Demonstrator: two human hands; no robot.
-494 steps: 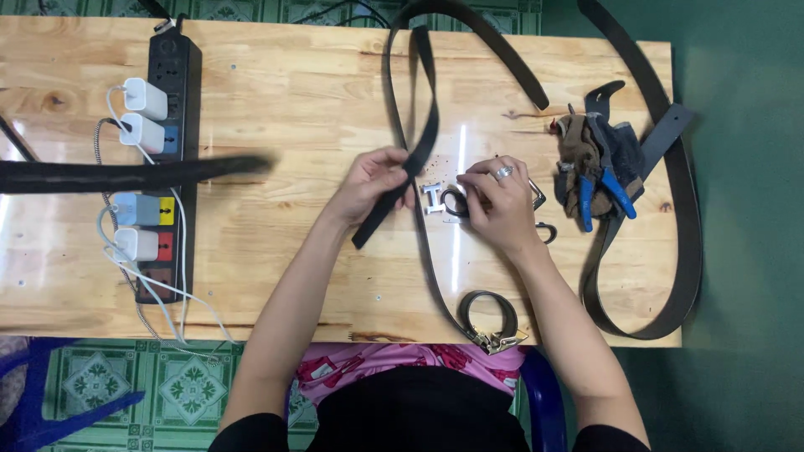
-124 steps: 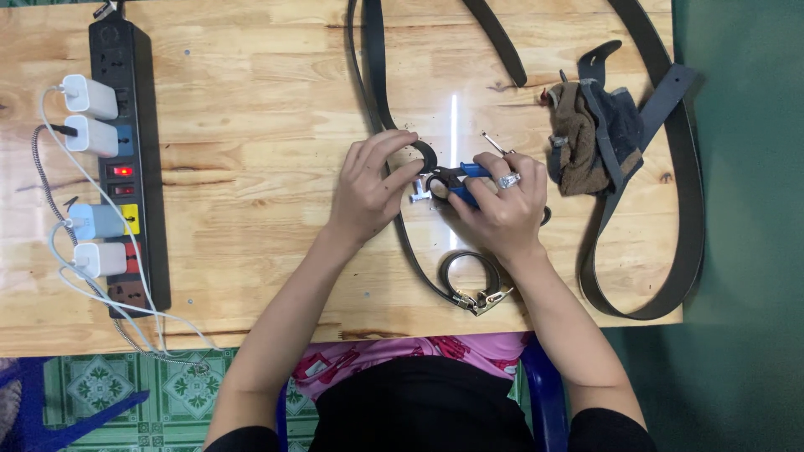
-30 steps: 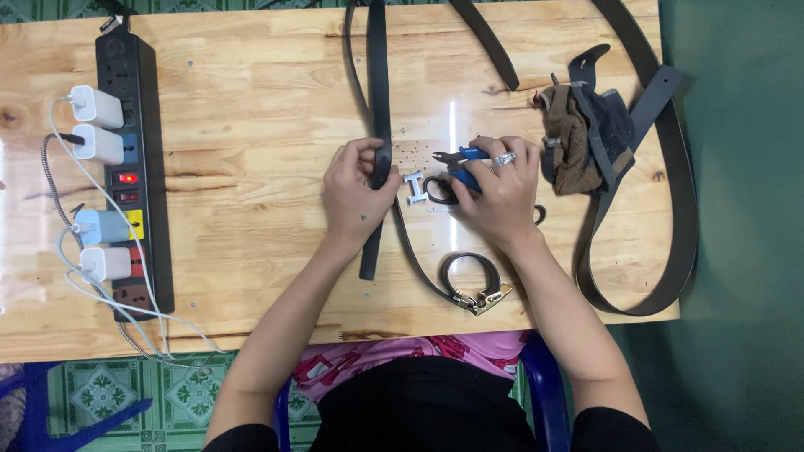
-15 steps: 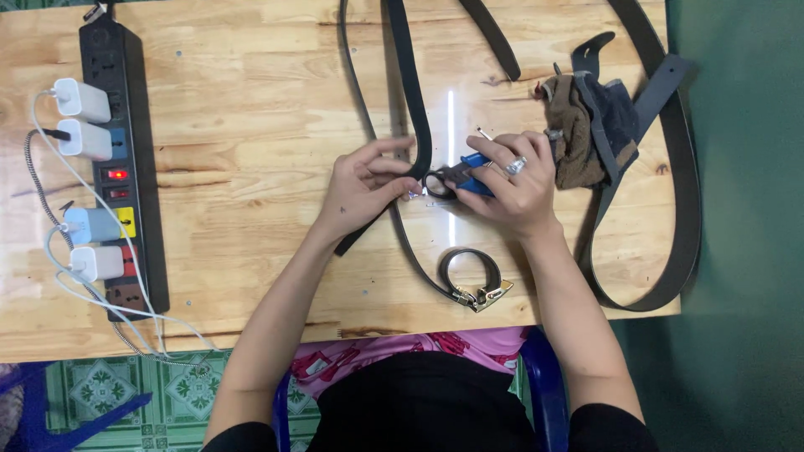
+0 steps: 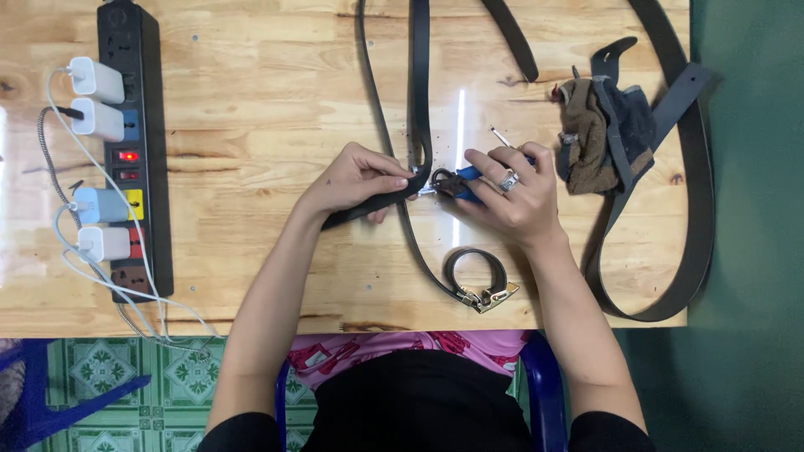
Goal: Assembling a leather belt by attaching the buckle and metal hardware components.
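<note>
the wooden table (image 5: 251, 67) carries everything, stretching out ahead of and to both sides of the hands. well off to the left of the left hand lies a black power strip (image 5: 134, 151) with white chargers plugged in. beyond the right hand, a long dark strap (image 5: 695, 209) curves in a wide loop, and inside that loop, just past the right hand's fingers, sits a brown and grey bundle of rag and tool pouch (image 5: 607, 134). the black belt (image 5: 419, 84) being worked runs away from the hands toward the far edge of the table; its near end is pinched flat between the thumb and fingers of the left hand (image 5: 356, 180), folded over by the metal buckle piece (image 5: 427, 186) between the two hands. the right hand (image 5: 511, 197), a ring on one finger, is closed around a blue-handled tool (image 5: 465, 176) whose tip meets the buckle. close to the body, below the hands, a small coiled strap with a brass clasp (image 5: 481, 280) lies on the table. judging from this, the buckle fitting is under way and not finished: the belt end is folded but held by hand, and whether it is fastened cannot be told.
</note>
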